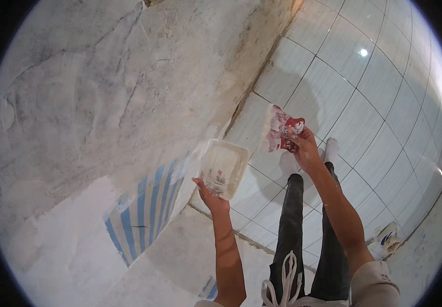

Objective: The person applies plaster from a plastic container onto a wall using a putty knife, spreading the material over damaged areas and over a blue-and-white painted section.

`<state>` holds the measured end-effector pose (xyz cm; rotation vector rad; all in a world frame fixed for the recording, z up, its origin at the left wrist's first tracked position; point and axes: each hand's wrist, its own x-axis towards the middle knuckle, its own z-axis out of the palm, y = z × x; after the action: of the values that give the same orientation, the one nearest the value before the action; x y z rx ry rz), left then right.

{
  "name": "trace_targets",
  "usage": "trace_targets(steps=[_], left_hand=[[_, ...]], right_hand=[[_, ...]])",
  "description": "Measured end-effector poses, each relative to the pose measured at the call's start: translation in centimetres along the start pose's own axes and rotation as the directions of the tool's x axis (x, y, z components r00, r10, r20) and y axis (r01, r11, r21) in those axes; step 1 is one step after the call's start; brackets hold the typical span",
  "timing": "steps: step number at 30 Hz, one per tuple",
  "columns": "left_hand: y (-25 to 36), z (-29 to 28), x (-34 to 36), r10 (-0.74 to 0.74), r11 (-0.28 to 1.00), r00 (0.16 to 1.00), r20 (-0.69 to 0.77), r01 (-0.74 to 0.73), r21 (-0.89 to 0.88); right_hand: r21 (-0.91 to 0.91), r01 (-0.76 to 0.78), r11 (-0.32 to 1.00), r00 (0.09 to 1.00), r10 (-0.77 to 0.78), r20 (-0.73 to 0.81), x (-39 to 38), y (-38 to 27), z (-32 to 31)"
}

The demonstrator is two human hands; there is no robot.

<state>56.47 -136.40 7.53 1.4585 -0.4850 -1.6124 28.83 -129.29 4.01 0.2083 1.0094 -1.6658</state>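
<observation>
My left hand [212,198] grips the near edge of a shallow white plastic tray [241,158], its thumb sticking out to the left. Greyish smears and a printed patch show on the tray's inside. To the right and farther off, my right hand [304,146] is closed round the grip of a red putty scraper [282,129]. White paste coats much of the scraper, and its wide pale edge points left. Scraper and tray are apart from each other, both held in the air over the tiled floor.
A rough plastered wall [93,92] fills the left, with a blue-and-white striped patch [147,210] low on it. Pale tiles [354,77] cover the floor at right. My feet stand below the scraper. A tub-like item [387,239] lies by the right wall [431,256].
</observation>
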Motion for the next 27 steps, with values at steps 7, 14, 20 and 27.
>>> trace_targets(steps=[7, 14, 20, 27], left_hand=[[3.8, -3.3, -0.1, 0.002, 0.998, 1.000, 0.030, -0.003, 0.055], [3.9, -7.9, -3.6, -0.016, 0.990, 0.982, -0.190, 0.043, 0.135], [4.5, -10.7, -5.5, 0.037, 0.961, 0.962, -0.270, 0.040, 0.275], [6.5, -9.4, -6.2, -0.016, 0.954, 0.956, -0.293, 0.103, 0.281]], right_hand=[[-0.370, 0.279, 0.886, 0.932, -0.342, -0.116, 5.3, 8.2, 2.6], [-0.566, 0.483, 0.668, 0.723, -0.669, -0.173, 11.5, 17.9, 7.8], [-0.606, 0.523, 0.599, 0.745, -0.667, -0.017, 8.7, 23.5, 14.8], [-0.505, 0.346, 0.791, 0.898, -0.434, -0.066, 3.5, 25.5, 9.3]])
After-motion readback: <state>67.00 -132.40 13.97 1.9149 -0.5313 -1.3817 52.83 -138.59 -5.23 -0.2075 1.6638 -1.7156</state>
